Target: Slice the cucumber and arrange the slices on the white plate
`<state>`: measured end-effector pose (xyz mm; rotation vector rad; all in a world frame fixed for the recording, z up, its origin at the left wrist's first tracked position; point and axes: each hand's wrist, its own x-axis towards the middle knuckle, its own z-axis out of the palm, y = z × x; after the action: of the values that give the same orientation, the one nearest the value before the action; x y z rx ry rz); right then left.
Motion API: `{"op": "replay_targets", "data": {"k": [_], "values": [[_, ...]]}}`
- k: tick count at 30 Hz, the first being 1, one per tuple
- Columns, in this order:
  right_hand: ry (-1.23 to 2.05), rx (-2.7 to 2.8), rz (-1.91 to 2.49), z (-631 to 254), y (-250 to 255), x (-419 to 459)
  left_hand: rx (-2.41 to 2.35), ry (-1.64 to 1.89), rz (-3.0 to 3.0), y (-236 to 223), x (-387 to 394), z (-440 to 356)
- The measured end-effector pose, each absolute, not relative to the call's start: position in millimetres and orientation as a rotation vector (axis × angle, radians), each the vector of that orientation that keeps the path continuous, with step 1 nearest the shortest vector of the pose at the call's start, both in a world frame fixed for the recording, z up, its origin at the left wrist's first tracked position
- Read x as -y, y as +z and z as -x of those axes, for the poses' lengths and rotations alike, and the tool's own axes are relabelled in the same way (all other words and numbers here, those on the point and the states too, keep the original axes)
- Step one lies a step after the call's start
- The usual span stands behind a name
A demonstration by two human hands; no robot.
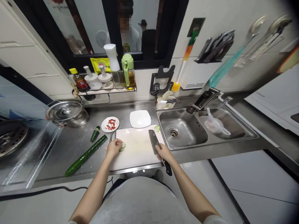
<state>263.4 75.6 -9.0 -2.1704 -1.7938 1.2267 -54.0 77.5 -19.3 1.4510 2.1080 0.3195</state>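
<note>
My right hand [164,153] is wrapped round a cleaver [153,139] near where its black handle meets the blade. The blade lies over the right side of a white cutting board [137,155] and points away from me. At the board's left edge my left hand [114,148] is closed, its fingertips at a few thin cucumber slices [122,149]; the fingers partly hide them. Another cucumber slice [157,128] lies at the board's far right corner. Left of the board are a long whole cucumber [86,155] and a short cucumber piece [95,134].
Behind the board stand a white square plate [140,119] and a small plate [105,126] with chopped red bits. A lidded steel pot [77,116] is at the back left. To the right is a double sink [184,146] with a faucet [203,99]. Bottles line a wall rack [112,91].
</note>
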Motion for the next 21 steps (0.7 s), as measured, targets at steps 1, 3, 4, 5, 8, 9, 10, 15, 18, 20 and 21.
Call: {"op": "replay_targets", "data": {"k": [1, 3, 4, 5, 8, 9, 10, 15, 18, 20, 21], "values": [[1.223, 1.771, 2.178, -265.0, -13.1, -79.5, -2.101, 0.324, -1.423, -22.2, -73.2, 61.4], [1.214, 1.753, 2.185, -267.8, -19.2, -86.4, -2.088, 0.333, -1.376, -27.2, -66.1, 71.2], [1.186, 1.761, 2.194, -268.9, -21.3, -89.1, -2.094, 0.328, -1.365, -28.8, -63.6, 73.4], [1.14, 1.782, 2.206, -269.5, -22.7, -91.3, -2.102, 0.324, -1.357, -29.9, -61.8, 74.0], [0.928, 1.878, 2.255, -268.6, -24.3, -94.2, -2.132, 0.315, -1.37, -29.7, -59.9, 69.8], [0.86, 1.905, 2.275, -267.4, -24.4, -93.9, -2.146, 0.307, -1.392, -29.0, -59.9, 67.6], [0.804, 1.922, 2.297, -265.9, -24.4, -93.1, -2.162, 0.297, -1.419, -28.2, -59.9, 65.4], [0.678, 1.916, 2.374, -256.9, -19.8, -85.5, -2.204, 0.28, -1.569, -26.5, -56.0, 55.3], [0.663, 1.918, 2.423, -252.7, -13.0, -83.0, -2.157, 0.284, -1.678, -27.3, -52.3, 48.8], [0.662, 1.931, 2.477, -250.7, -8.4, -82.8, -2.118, 0.264, -1.745, -27.8, -50.9, 44.9], [0.665, 1.938, 2.498, -250.0, -6.5, -82.9, -2.105, 0.254, -1.77, -28.0, -50.7, 43.5]]}}
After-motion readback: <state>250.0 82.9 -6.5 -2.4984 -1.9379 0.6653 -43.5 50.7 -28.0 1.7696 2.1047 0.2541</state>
